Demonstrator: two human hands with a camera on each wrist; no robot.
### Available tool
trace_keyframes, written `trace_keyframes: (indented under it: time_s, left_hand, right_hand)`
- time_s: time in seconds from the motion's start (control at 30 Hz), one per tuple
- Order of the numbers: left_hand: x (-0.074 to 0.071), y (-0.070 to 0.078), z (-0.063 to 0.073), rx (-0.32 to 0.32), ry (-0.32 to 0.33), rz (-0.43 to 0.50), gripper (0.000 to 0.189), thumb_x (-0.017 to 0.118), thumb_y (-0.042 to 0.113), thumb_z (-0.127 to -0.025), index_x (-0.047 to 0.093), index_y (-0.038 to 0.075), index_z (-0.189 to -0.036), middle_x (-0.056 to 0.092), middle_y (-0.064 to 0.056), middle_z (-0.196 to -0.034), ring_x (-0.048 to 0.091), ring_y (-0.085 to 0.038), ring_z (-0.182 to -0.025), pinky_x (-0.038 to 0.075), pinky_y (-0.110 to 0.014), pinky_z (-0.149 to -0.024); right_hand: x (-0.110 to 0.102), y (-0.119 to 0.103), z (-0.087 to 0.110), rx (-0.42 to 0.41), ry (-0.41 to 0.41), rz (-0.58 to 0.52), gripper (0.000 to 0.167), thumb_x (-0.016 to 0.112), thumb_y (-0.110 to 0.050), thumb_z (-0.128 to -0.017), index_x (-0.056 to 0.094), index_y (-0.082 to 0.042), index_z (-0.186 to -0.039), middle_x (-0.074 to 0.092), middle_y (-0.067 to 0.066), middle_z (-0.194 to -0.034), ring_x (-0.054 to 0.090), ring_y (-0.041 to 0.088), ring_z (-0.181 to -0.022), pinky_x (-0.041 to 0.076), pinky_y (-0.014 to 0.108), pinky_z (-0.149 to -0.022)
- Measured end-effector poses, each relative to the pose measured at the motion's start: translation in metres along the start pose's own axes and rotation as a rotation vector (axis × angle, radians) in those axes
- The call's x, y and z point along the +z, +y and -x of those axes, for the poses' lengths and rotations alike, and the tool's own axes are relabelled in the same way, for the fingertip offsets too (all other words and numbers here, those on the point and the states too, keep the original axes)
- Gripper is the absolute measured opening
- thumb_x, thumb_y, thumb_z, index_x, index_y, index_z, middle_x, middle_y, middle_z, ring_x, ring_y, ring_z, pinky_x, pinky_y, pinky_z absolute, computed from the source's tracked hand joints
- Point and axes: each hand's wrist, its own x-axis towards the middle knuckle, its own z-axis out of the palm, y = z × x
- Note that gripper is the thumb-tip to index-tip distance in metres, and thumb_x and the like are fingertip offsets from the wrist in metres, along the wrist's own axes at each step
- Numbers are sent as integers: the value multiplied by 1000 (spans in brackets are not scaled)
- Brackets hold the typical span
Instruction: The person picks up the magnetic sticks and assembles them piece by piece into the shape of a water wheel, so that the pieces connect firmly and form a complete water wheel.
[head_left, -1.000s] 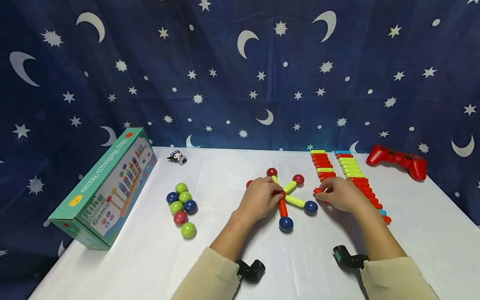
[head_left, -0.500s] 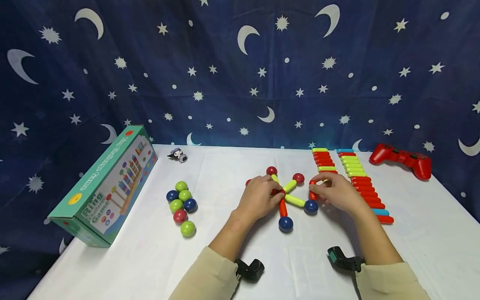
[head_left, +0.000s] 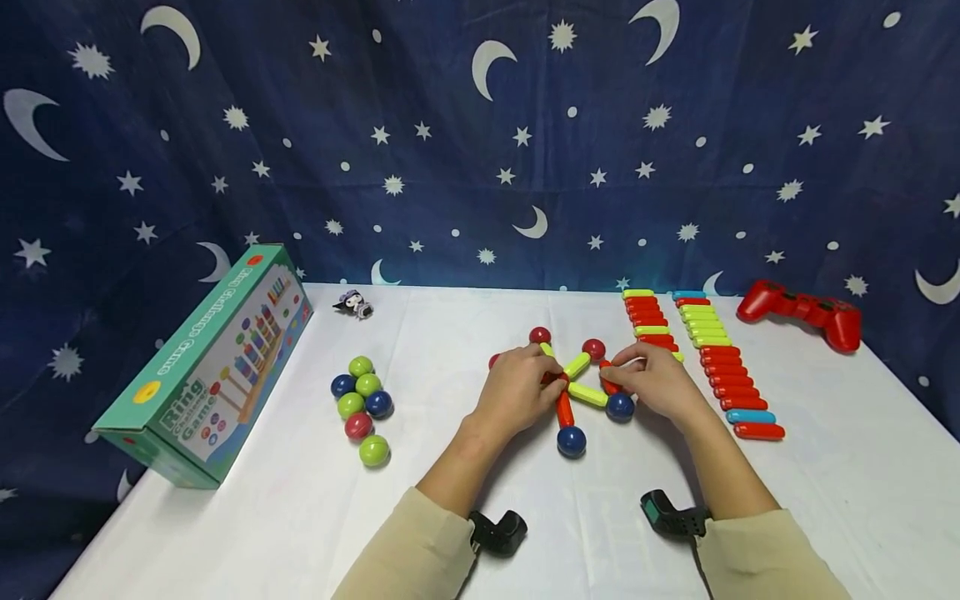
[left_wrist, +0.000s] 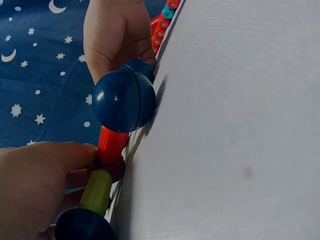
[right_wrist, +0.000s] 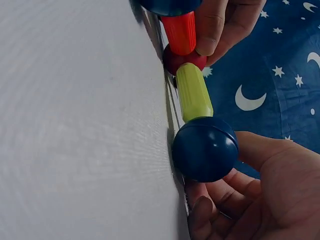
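Note:
A star-shaped build of coloured sticks and balls lies mid-table. My left hand (head_left: 517, 387) pinches its central red ball (right_wrist: 185, 61), covering the build's left side in the head view. My right hand (head_left: 656, 379) pinches a red stick (head_left: 610, 379) between thumb and fingers. That stick spans from a red ball (head_left: 593, 349) at the back to a blue ball (head_left: 620, 407) on a yellow-green stick (head_left: 587, 394). Toward the front, another red stick (left_wrist: 111, 145) ends in a blue ball (head_left: 572, 442). In the right wrist view, a blue ball (right_wrist: 205, 149) hides part of the right fingers.
Loose green, blue and red balls (head_left: 367, 384) cluster left of the build. Two columns of sticks (head_left: 726, 379) stand at the right, near a red game controller (head_left: 801, 315). A green game box (head_left: 217, 358) stands at far left, and a small figurine (head_left: 353, 305) sits at the back.
My right hand has carried the red stick from beside the stick columns leftward, in between the red and blue balls. My left hand has stayed on the central ball.

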Motion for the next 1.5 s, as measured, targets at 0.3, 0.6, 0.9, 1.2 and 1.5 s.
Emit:
trace_keyframes:
  time_s: [0.3,0.6,0.9,1.2,1.5]
  left_hand:
    - [-2,3,-2,-10,-4,-11,18,75,26,-95,82,15,-107,71,1,-95,64,-14,-87,52,-24,-79]
    - [-4,12,-1,-53,7,-100,15,74,27,-93,80,16,-102,67,1,-89,61,-18,-83,52,-34,-79]
    - [-10,11,-3,-20,-69,-101,19,70,18,-95,81,20,-110,74,0,-106,64,-21,-95,54,-39,-84]
    - [-15,7,-3,-46,-119,-9,21,73,18,-94,81,20,-113,75,-1,-109,61,-21,-98,51,-36,-83]
    - [-14,5,-4,-83,-108,0,19,76,22,-94,82,19,-112,72,0,-98,56,-18,-90,45,-30,-79]
  right_hand:
    - [2,-3,-6,-42,75,21,34,72,-32,-96,65,-2,-111,58,10,-87,52,24,-80,46,26,-61]
    - [3,-12,-15,-80,57,61,23,72,-25,-97,68,-4,-107,66,13,-95,56,26,-88,52,29,-73]
    - [-5,-16,-17,-142,-122,42,32,69,-22,-98,69,-8,-127,67,19,-132,58,36,-122,51,52,-104]
    - [-27,-15,-1,-191,-44,133,35,67,-20,-98,68,-3,-129,66,23,-132,58,41,-120,50,58,-102]
    - [-46,0,1,-78,88,324,39,68,-17,-97,64,1,-132,62,28,-133,52,49,-123,47,65,-100]
